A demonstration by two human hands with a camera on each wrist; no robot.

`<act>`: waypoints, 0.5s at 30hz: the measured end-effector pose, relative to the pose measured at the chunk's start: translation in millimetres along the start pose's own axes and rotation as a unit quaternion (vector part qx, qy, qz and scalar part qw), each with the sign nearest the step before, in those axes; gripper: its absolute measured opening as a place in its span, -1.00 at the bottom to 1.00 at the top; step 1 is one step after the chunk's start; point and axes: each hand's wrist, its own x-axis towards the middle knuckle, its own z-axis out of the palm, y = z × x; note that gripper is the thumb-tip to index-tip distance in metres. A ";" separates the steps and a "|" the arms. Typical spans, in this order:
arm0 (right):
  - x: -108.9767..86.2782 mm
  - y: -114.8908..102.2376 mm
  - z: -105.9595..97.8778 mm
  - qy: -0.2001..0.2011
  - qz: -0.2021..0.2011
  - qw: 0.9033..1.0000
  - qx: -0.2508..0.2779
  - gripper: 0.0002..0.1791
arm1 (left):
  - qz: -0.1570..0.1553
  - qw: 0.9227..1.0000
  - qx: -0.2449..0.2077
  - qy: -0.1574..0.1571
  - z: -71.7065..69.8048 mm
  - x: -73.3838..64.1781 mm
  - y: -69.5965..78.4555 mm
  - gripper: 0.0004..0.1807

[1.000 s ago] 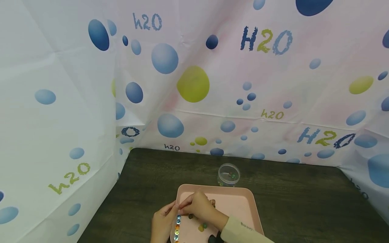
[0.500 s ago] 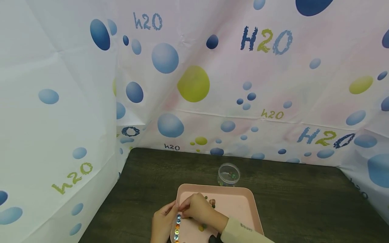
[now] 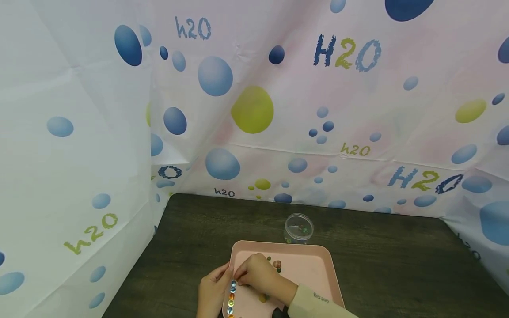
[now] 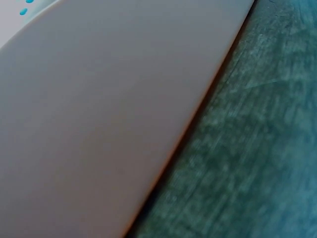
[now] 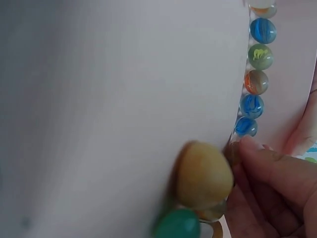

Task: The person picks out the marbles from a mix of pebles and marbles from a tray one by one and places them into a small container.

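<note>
A row of glass marbles point(image 5: 255, 82) lines the left side of the pink tray point(image 3: 308, 251). My right hand point(image 3: 258, 274) is over the tray, thumb and fingers pinching a small brownish marble point(image 5: 234, 151) at the far end of that row. My left hand point(image 3: 213, 292) holds the tray's left rim near the same spot. Beside the right fingertips lie a yellowish stone point(image 5: 204, 173) and a green stone point(image 5: 178, 225). The left wrist view has only the tray's outer wall and the table, with no fingers in it.
A clear round container point(image 3: 299, 227) with a few small coloured pieces stands behind the tray on the dark wooden table point(image 3: 381, 256). Small brown and green stones point(image 3: 277, 264) lie in the tray beyond the right hand. A printed white sheet point(image 3: 254, 176) encloses the table.
The right hand has shifted slightly within the tray, uncovering a small green stone beyond it and covering a dark one under it. The left hand stays at the rim.
</note>
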 end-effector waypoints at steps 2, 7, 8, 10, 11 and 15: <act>0.2 0.0 0.2 0.000 0.002 1.000 0.008 -0.96 | 0.000 1.000 0.000 -0.001 -0.4 0.1 -0.2 -0.60; 0.9 -1.2 -0.1 -0.001 0.005 1.000 0.025 -0.95 | 0.001 1.000 0.002 -0.003 -1.3 0.3 -1.1 -0.59; 1.0 -1.5 0.1 -0.003 0.005 1.000 0.023 -0.95 | 0.001 1.000 0.002 -0.004 -1.4 0.4 -1.3 -0.59; 1.0 -2.5 0.5 -0.005 0.002 1.000 0.015 -0.94 | 0.000 1.000 0.000 -0.007 -1.6 0.5 -1.5 -0.57; 1.1 -2.9 0.9 -0.005 -0.001 1.000 0.010 -0.94 | 0.000 1.000 0.000 -0.008 -1.6 0.6 -1.7 -0.57; 1.1 -4.2 2.6 -0.006 -0.013 1.000 0.002 -0.92 | 0.001 1.000 -0.002 -0.009 -1.4 0.6 -2.2 -0.56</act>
